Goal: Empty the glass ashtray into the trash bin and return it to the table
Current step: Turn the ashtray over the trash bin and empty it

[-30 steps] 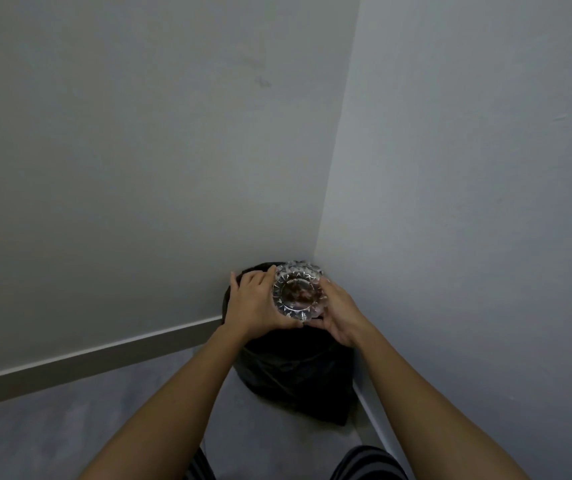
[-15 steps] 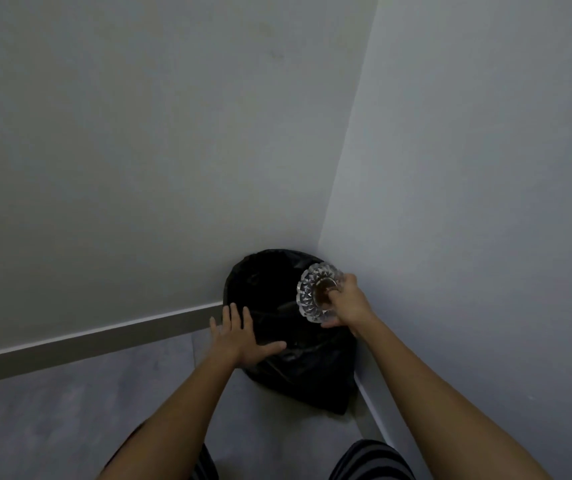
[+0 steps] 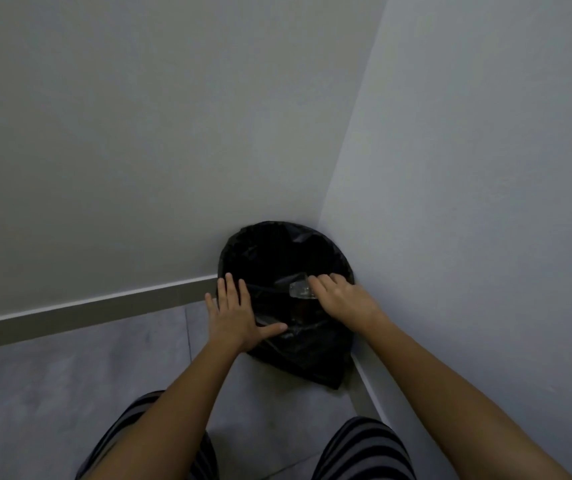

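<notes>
Head view, the only one: you're at the dump step. Your right hand [image 3: 341, 297] is over the mouth of the trash bin [image 3: 260, 247], a black-bagged bin tucked into the corner where the two walls meet, grip clenched around the glass ashtray [image 3: 300, 290]. Only a sliver of glass shows past your fingers [image 3: 322, 282], so the ashtray looks tipped over with its opening facing down into the bag, but I can't confirm the angle. Your left hand [image 3: 237, 315] is released, palm flat and fingers spread, resting on the near-left rim of the bag and holding nothing. Can't tell whether the contents have dropped; the inside of the bin is too dark. Next move, my read: check it's emptied, turn the ashtray upright, then carry it to the surface, which isn't in view here.
</notes>
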{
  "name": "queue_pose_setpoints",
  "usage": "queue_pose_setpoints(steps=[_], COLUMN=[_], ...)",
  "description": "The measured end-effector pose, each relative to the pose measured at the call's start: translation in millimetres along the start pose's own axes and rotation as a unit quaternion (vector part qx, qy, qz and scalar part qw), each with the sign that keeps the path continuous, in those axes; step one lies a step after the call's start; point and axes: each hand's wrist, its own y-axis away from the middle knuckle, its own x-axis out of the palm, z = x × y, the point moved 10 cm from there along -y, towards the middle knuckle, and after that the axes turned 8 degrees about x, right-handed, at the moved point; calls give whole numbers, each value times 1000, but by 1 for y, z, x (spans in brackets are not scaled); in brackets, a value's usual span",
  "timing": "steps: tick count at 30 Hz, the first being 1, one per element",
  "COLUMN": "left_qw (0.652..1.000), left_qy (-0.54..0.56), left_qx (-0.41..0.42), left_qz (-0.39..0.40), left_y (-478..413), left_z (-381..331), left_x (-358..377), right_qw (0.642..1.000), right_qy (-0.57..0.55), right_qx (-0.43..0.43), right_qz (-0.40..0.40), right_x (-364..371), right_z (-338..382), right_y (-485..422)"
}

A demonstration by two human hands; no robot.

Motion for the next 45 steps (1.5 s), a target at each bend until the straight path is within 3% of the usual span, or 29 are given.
queue_pose_setpoints(steps=[6, 11, 16, 20, 25, 30, 35, 40, 45], left_qw=[1000, 1000, 1000, 1000, 1000, 1000, 1000, 1000, 1000], left_qy=[-4, -8, -11, -16, -15, -13, -14, -10, -2], left_qx=[-5, -13, -9, -10, -18, -16, -21, -14, -12], left_qz=[1, 6, 0, 11, 17, 13, 16, 14, 8], left_y=[-1, 1, 0, 2, 1, 0, -2, -3, -2], left_z=[0, 0, -3, -2, -2, -3, 1, -4, -2], left_x=[0, 1, -4, -3, -4, -3, -5, -5, -6], right_qw=[1000, 993, 996, 991, 995, 988, 994, 991, 999], right_qy=[3, 47, 51, 52, 47, 41, 36, 26, -34], right_qx=[-6, -107, -68, -119, -87, -134, -72, -110, 28], right_qz=[-2, 10, 9, -24, -31, -67, -69, -65, -12], right_x=[5, 24, 19, 17, 6, 7, -3, 9, -12], right_z=[-5, 17, 2, 11, 3, 12, 1, 6, -21], right_y=[-7, 21, 10, 24, 4, 29, 9, 28, -5])
